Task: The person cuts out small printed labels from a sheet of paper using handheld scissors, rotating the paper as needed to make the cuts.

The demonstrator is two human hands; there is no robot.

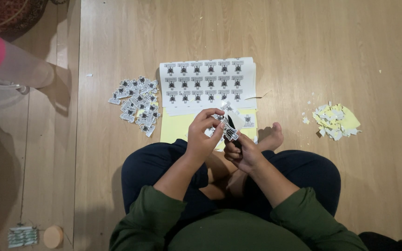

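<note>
Green sleeves [154, 209] and dark trousers of a person sitting cross-legged fill the bottom of the view; above the lap, the left hand [202, 135] pinches a small piece of sticker sheet [231, 124] between thumb and curled fingertips, while the right hand [240, 151] is closed round black scissors [232, 125], whose blades meet the paper. The piece looks thin, very light and floppy, likely to bend or tear, so it is probably best held by its edge close to the cut. It is white with small black printed figures. On the wooden floor [326, 46] beyond lie a stack of uncut sheets [208, 83] on yellow backing, a heap of cut stickers [138, 100] to the left, and pale scraps [336, 121] well apart on the right
</note>
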